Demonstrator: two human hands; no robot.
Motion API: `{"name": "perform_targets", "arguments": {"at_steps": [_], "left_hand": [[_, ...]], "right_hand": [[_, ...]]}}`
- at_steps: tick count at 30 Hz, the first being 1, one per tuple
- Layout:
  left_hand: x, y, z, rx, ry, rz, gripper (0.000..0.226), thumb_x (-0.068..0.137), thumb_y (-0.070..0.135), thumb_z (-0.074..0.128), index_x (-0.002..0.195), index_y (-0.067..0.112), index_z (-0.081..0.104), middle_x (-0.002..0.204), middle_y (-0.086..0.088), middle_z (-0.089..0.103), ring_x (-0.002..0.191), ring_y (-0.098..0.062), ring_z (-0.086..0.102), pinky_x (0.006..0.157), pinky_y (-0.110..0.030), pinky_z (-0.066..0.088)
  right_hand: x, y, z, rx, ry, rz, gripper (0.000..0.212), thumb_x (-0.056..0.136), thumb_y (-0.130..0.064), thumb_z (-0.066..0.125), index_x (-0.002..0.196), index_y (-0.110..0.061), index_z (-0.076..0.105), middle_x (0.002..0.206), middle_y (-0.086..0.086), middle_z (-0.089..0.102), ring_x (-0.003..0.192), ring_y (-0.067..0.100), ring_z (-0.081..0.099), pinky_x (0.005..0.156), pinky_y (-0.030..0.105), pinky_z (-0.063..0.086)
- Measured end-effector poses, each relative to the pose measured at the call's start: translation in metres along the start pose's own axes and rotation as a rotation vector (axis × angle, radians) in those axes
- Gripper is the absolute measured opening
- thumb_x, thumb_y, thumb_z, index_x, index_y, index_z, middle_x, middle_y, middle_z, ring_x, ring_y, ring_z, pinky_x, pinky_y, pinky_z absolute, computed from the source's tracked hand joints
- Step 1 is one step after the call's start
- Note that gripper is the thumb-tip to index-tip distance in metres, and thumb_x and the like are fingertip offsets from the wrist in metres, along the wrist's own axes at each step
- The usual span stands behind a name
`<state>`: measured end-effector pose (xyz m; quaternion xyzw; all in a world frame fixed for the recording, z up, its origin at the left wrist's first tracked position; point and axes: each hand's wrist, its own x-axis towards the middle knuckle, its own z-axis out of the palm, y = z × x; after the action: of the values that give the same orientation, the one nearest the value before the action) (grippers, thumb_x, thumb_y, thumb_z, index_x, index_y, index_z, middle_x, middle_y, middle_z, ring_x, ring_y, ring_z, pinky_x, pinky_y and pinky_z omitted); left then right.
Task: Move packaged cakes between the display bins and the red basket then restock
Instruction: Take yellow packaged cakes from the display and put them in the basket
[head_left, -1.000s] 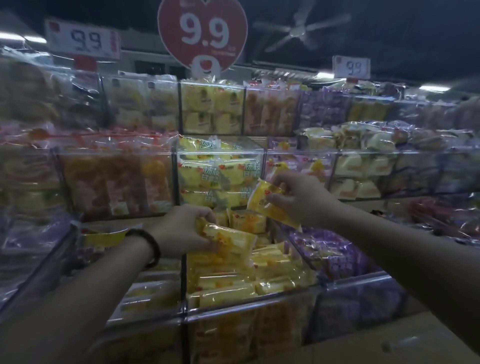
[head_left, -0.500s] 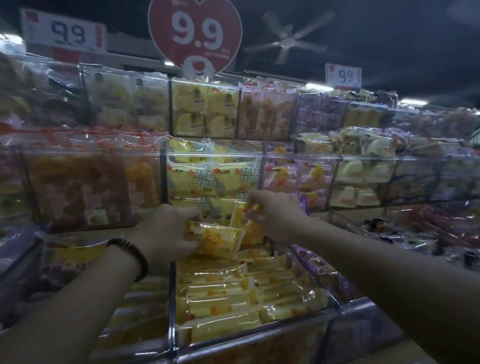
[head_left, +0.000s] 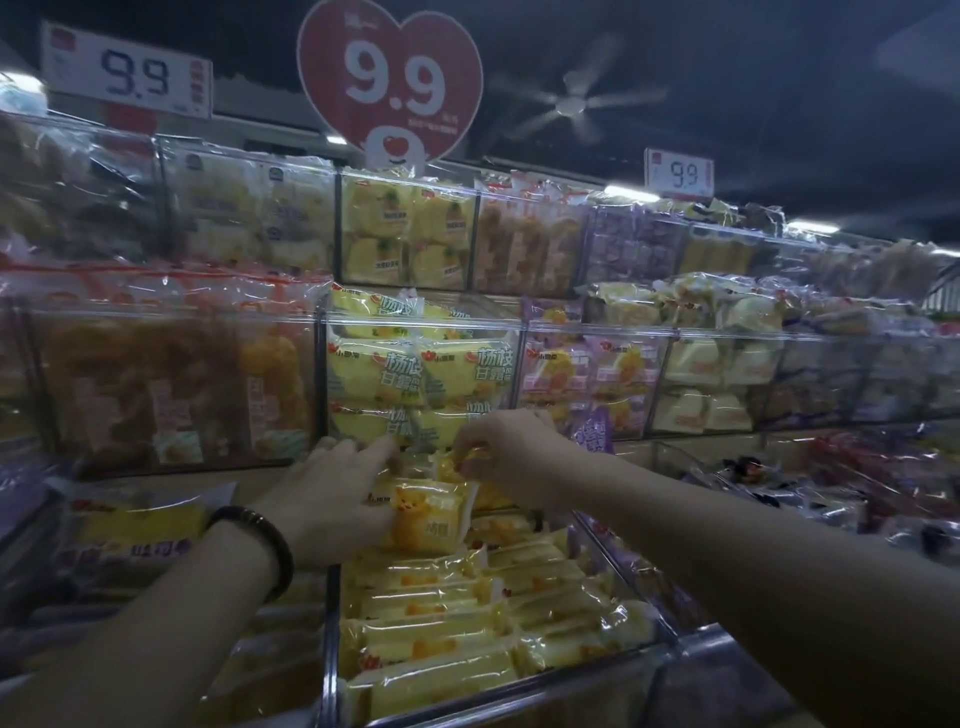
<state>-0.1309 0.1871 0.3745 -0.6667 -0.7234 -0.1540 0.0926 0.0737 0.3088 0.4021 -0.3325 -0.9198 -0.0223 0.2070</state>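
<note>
My left hand (head_left: 332, 499) gripped a yellow cake (head_left: 428, 519) over the far end of the bin (head_left: 519, 688). My right hand (head_left: 514, 457) pinched a second cake (head_left: 460, 462) just beyond. The stacked cakes (head_left: 431, 618) below lay with long axes left-right.

Open-topped bin (head_left: 519, 692), tight cake rows (head_left: 436, 618) inside.
</note>
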Motion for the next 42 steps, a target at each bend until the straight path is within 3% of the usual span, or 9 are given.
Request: {"name": "perform_targets", "arguments": {"at_steps": [3,5,8,14,18,23,30,36,42], "left_hand": [[-0.002,0.004,0.005,0.036,-0.021,-0.016,0.053,0.096,0.054,0.047,0.147,0.050,0.035,0.140,-0.001,0.046,0.142,-0.026,0.028,0.116,-0.051,0.029],[0.000,0.008,0.008,0.034,-0.013,-0.045,0.052,0.097,0.055,0.045,0.149,0.047,0.040,0.149,-0.002,0.042,0.147,-0.028,0.022,0.120,-0.053,0.023],[0.002,0.014,0.011,0.137,0.071,-0.045,0.043,0.098,0.055,0.044,0.135,0.038,0.055,0.142,-0.003,0.044,0.138,-0.027,0.030,0.113,-0.048,0.030],[0.000,0.010,0.015,0.245,0.171,-0.026,0.048,0.093,0.058,0.042,0.135,0.039,0.057,0.127,0.003,0.045,0.123,-0.023,0.034,0.106,-0.047,0.032],[-0.003,0.012,0.014,0.210,0.202,0.059,0.066,0.093,0.047,0.054,0.150,0.062,0.024,0.127,0.006,0.038,0.123,-0.021,0.032,0.105,-0.047,0.030],[-0.004,0.017,0.012,0.175,0.165,0.117,0.055,0.093,0.047,0.059,0.142,0.063,0.038,0.123,0.014,0.040,0.120,-0.014,0.035,0.106,-0.045,0.030],[-0.008,-0.003,0.011,-0.077,0.043,0.050,0.060,0.085,0.043,0.068,0.131,0.073,0.043,0.122,0.018,0.041,0.122,-0.011,0.031,0.105,-0.053,0.020],[-0.030,0.011,-0.004,-0.039,0.224,0.129,0.054,0.090,0.034,0.071,0.131,0.061,0.050,0.127,0.027,0.044,0.131,-0.010,0.034,0.093,-0.040,0.021],[-0.140,0.077,-0.013,-0.323,0.389,0.428,0.033,0.090,0.017,0.078,0.113,0.039,0.068,0.105,0.028,0.060,0.096,0.004,0.058,0.077,-0.010,0.042]], "right_hand": [[0.005,-0.003,0.007,0.105,-0.037,0.005,0.014,0.100,-0.028,0.071,0.114,-0.029,0.072,0.116,0.000,0.068,0.104,0.023,0.065,0.097,0.050,0.057],[0.008,-0.003,0.012,0.046,-0.047,0.018,0.018,0.100,-0.027,0.070,0.117,-0.032,0.071,0.119,-0.001,0.068,0.109,0.025,0.064,0.106,0.055,0.050],[0.012,-0.001,0.011,-0.193,-0.048,0.028,0.024,0.102,-0.021,0.065,0.123,-0.032,0.070,0.120,-0.002,0.071,0.117,0.026,0.062,0.114,0.062,0.032],[0.008,0.003,0.009,-0.114,-0.166,0.066,0.052,0.095,-0.006,0.063,0.145,-0.017,0.057,0.136,0.009,0.057,0.116,0.030,0.062,0.098,0.043,0.059],[-0.015,0.008,0.010,-0.161,0.044,-0.059,0.051,0.091,-0.024,0.069,0.140,-0.024,0.053,0.133,0.002,0.050,0.118,0.022,0.053,0.096,0.041,0.055],[-0.032,-0.002,0.015,-0.097,0.058,-0.151,0.037,0.091,-0.052,0.071,0.118,-0.032,0.057,0.112,-0.009,0.058,0.097,0.012,0.057,0.080,0.034,0.056],[-0.031,-0.014,0.026,-0.063,0.070,-0.058,0.045,0.091,-0.048,0.076,0.129,-0.036,0.054,0.123,-0.006,0.060,0.109,0.019,0.059,0.088,0.044,0.058],[-0.087,-0.016,0.000,0.061,0.128,0.008,0.045,0.097,-0.037,0.069,0.139,-0.030,0.053,0.116,-0.009,0.061,0.106,0.014,0.059,0.091,0.041,0.057],[-0.198,-0.049,-0.013,0.493,0.175,0.011,0.007,0.096,-0.038,0.071,0.098,-0.032,0.073,0.081,-0.007,0.071,0.072,0.009,0.068,0.063,0.034,0.061]]}}
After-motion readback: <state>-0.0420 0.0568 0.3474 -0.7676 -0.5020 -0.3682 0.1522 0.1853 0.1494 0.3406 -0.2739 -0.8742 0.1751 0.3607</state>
